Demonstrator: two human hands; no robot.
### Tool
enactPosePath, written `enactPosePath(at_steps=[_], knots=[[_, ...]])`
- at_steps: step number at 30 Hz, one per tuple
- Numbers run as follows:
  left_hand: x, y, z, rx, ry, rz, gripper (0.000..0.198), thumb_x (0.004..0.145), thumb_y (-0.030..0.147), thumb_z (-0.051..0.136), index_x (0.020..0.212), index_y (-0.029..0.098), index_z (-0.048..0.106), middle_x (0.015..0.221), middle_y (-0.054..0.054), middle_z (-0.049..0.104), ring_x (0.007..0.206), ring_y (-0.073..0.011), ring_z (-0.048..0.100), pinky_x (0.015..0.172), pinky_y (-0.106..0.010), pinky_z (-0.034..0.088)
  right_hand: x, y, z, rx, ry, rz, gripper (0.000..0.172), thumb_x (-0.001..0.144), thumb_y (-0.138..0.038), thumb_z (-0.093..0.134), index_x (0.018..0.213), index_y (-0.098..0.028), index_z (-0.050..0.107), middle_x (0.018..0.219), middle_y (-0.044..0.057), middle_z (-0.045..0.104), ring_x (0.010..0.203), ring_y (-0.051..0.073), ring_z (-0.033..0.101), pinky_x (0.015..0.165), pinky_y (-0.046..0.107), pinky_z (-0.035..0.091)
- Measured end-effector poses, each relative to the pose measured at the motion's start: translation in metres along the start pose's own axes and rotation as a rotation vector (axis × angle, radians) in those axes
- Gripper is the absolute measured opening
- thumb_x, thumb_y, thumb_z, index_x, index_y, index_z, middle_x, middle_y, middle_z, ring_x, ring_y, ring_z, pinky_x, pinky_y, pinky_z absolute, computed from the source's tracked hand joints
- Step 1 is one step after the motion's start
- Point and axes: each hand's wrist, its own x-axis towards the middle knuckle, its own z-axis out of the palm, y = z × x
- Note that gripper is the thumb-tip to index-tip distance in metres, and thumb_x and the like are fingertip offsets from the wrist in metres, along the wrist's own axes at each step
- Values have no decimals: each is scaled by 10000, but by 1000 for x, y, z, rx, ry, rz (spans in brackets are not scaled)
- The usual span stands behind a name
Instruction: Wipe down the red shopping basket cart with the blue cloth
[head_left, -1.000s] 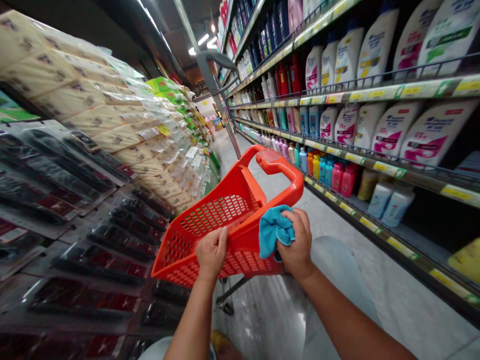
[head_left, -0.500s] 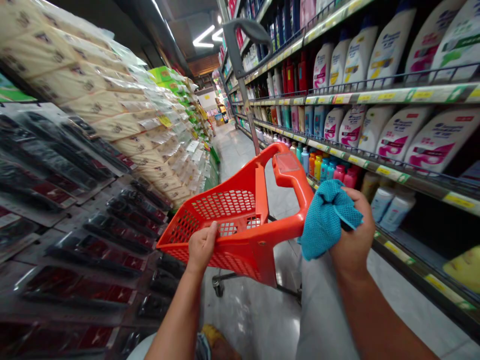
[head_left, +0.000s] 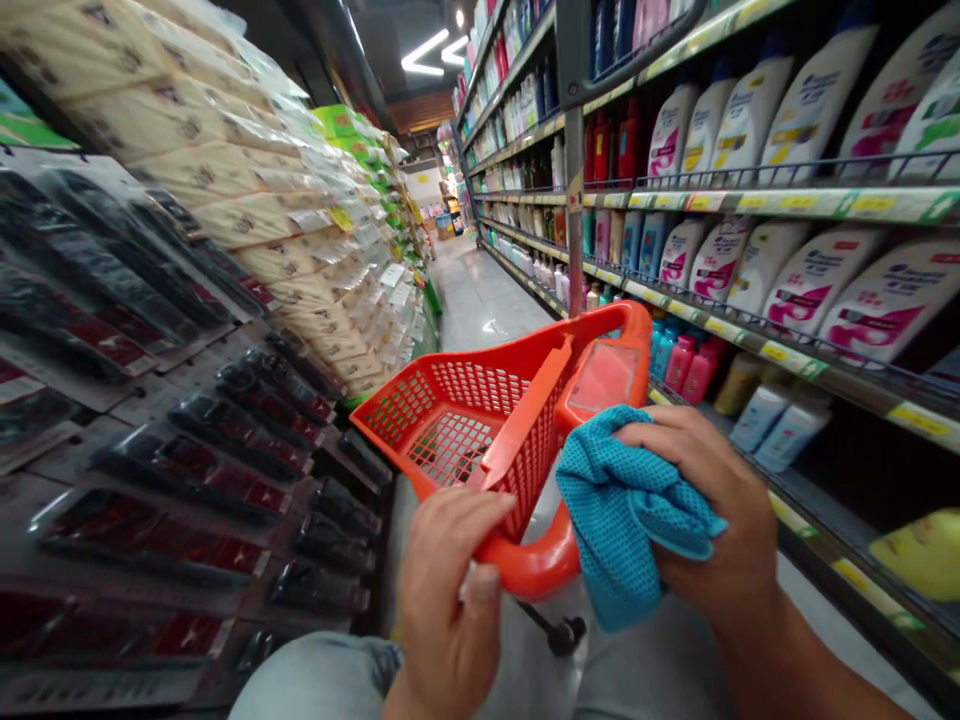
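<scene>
Gripping the orange trolley basket (head_left: 517, 450) with the left hand (head_left: 450, 590), right hand (head_left: 712, 510) clenching a blue mesh cloth (head_left: 630, 510); slack grip could drop it.

Supermarket aisle, viewed lengthwise. Right: metal shelves (head_left: 750, 205) with yellow price strips, carrying rows of shampoo bottles (head_left: 757, 130). Left: stacked wrapped packs (head_left: 187, 170) above black blister packs (head_left: 187, 480). Centre: polished tile floor (head_left: 480, 300) running to a lit far end. Above: dark ceiling (head_left: 360, 50) with angular white strip lights (head_left: 424, 60).
</scene>
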Motion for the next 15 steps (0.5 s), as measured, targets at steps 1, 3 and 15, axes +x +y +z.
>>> enactPosePath(at_steps=[1, 3, 15], knots=[[0, 8, 0, -11, -32, -1, 401, 1050, 390, 316, 1103, 260, 692, 1010, -47, 736, 1015, -206, 643, 995, -394, 445, 0, 0, 0, -9, -22, -29, 165, 881, -265, 632, 1040, -245, 671, 1029, 69, 700, 920, 219, 689, 806, 346, 559], [1, 12, -4, -43, -55, -52, 448, 1058, 373, 270, 970, 251, 692, 888, -34, 722, 916, -193, 643, 962, -387, 445, 5, 11, 1, -74, -10, -46, 192, 870, -265, 622, 1053, -243, 677, 1036, 75, 705, 948, 234, 690, 833, 366, 561], [1, 17, -34, 92, 141, -158, 369, 1026, 334, 409, 750, 215, 623, 743, -36, 657, 784, -184, 626, 790, -348, 502, 13, -9, 5, -114, -83, -168, 191, 892, -309, 617, 1051, -244, 701, 1052, 74, 719, 975, 248, 691, 859, 380, 560]])
